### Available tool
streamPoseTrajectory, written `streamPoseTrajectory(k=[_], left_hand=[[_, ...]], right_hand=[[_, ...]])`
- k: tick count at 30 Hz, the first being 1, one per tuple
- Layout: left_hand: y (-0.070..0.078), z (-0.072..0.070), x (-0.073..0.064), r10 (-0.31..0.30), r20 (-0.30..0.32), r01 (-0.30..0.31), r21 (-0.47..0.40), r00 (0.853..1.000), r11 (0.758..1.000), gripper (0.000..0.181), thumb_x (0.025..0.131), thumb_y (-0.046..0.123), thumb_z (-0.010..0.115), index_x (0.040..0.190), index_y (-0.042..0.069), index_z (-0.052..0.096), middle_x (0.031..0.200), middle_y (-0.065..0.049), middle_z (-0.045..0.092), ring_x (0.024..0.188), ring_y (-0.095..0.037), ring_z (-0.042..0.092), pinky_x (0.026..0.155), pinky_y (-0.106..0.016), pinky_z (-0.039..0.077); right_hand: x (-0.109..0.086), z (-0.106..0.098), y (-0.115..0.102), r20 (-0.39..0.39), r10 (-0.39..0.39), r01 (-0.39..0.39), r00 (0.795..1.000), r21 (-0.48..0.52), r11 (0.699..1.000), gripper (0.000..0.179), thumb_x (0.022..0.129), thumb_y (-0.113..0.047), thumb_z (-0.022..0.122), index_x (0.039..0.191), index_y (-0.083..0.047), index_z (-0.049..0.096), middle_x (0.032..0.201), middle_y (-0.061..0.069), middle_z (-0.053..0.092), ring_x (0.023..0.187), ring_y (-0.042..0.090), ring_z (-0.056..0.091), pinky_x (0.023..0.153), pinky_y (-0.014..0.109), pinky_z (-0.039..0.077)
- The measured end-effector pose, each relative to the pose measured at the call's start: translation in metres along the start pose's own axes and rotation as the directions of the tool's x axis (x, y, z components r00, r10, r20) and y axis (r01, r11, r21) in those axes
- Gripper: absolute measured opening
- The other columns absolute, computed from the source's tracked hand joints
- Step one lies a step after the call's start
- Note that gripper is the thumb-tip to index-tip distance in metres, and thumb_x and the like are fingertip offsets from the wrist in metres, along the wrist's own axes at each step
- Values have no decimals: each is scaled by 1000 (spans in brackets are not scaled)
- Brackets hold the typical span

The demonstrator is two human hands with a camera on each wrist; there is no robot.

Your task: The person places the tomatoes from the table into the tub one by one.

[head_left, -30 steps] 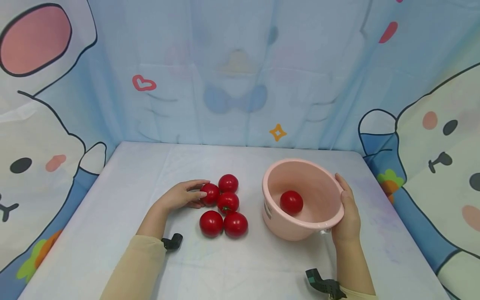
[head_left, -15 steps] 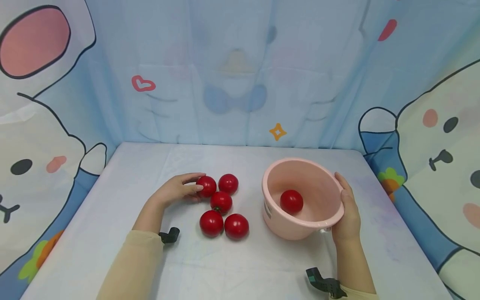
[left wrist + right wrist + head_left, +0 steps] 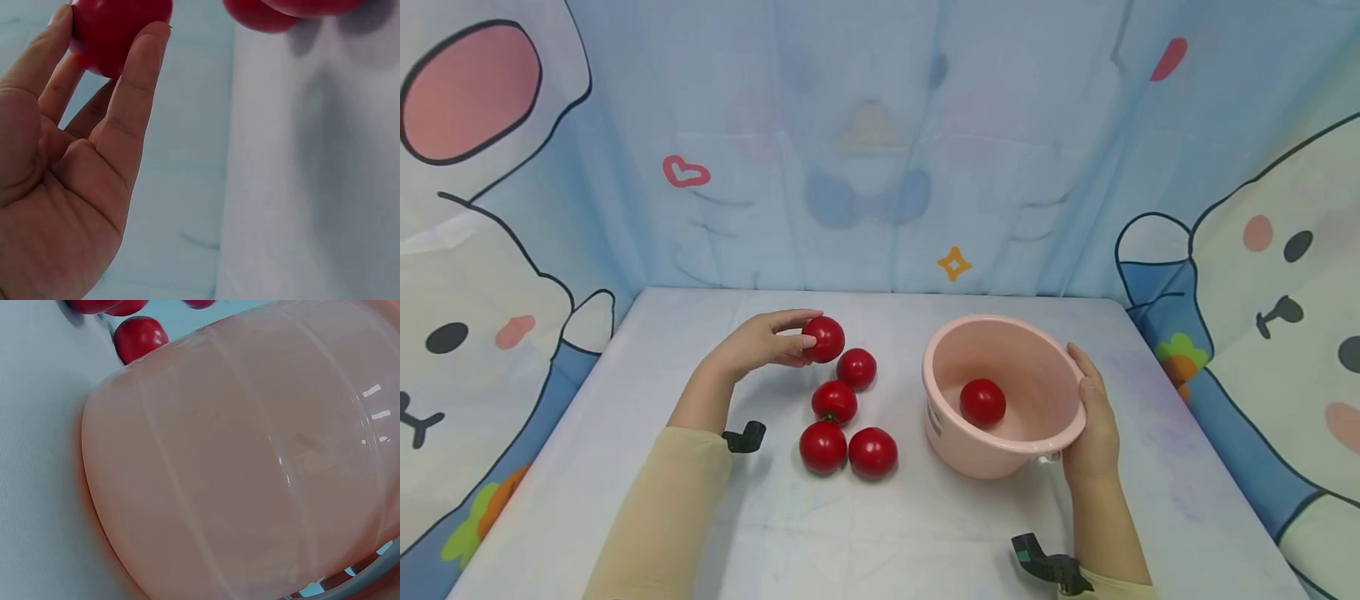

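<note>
White table (image 3: 940, 533), red tomatoes (image 3: 872, 454), blue cartoon curtain (image 3: 737, 75) behind

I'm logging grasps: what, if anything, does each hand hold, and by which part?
Left hand: a red tomato, by its left side, between thumb and fingers. Right hand: rests against the pink bucket on its right; grip unclear.

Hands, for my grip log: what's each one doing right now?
Left hand: holding a red tomato.
Right hand: open, resting against the side of the pink bucket.
</note>
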State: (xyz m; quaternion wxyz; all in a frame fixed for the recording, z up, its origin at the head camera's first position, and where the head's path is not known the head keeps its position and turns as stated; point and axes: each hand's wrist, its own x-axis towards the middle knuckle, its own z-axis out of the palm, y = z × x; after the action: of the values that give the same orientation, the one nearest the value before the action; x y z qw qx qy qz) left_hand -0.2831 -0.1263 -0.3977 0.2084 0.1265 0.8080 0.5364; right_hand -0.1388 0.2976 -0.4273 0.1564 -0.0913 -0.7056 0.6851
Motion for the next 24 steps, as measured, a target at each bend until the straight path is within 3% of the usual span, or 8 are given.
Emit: streamPoseTrajectory(k=[6, 11, 13, 17, 21, 24], left_hand=[[33, 4, 12, 47, 25, -48, 20, 999, 999, 53, 89, 40, 72, 138, 41, 54, 127, -3, 65, 99, -23, 73, 98, -43, 55], [62, 13, 25, 86, 79, -88, 28, 993, 996, 52, 90, 39, 72, 138, 42, 54, 140, 0, 56, 102, -25, 73, 100, -43, 53], [74, 18, 30, 110, 101, -112, 17, 989, 994, 52, 90, 37, 72, 138, 42, 54, 144, 1, 52, 102, -26, 73, 99, -42, 54], [102, 32, 41, 146, 151, -151, 24, 978, 988, 51, 89, 36, 74, 136, 42, 56, 143, 2, 53, 100, -26, 73, 93, -38, 57], [130, 51, 53, 140, 225, -159, 71, 964, 985, 51, 87, 37, 75, 135, 41, 57, 138, 3, 56, 98, -24, 73, 90, -37, 59], [149, 66, 61, 114, 289, -152, 115, 951, 982, 50, 88, 36, 75, 135, 40, 58, 136, 3, 57, 97, -21, 73, 91, -37, 58]], right_hand=[[1, -3, -1, 4, -1, 1, 1000, -1, 1000, 47, 104, -44, 35, 151, -42, 35, 158, -10, 35, 140, 13, 36, 90, 11, 50], [1, -6, -1, -8, 20, -20, 1000, -21, 1000, 46, 104, -47, 34, 150, -44, 34, 157, -10, 37, 128, 15, 42, 60, 17, 52], [1, -7, 0, -10, 25, -26, 1000, -37, 999, 47, 104, -48, 34, 150, -45, 33, 157, -10, 36, 127, 15, 42, 58, 18, 52], [2, -8, 0, -11, 11, -12, 1000, -63, 998, 47, 104, -48, 34, 151, -45, 32, 157, -11, 36, 129, 11, 41, 62, 18, 54], [2, -6, 1, -6, -8, 8, 1000, -47, 999, 47, 104, -46, 34, 151, -43, 33, 156, -9, 38, 120, 15, 46, 53, 22, 50], [2, -4, 2, 6, -16, 16, 1000, -26, 1000, 47, 105, -45, 34, 151, -42, 33, 157, -9, 37, 126, 15, 45, 64, 16, 54]])
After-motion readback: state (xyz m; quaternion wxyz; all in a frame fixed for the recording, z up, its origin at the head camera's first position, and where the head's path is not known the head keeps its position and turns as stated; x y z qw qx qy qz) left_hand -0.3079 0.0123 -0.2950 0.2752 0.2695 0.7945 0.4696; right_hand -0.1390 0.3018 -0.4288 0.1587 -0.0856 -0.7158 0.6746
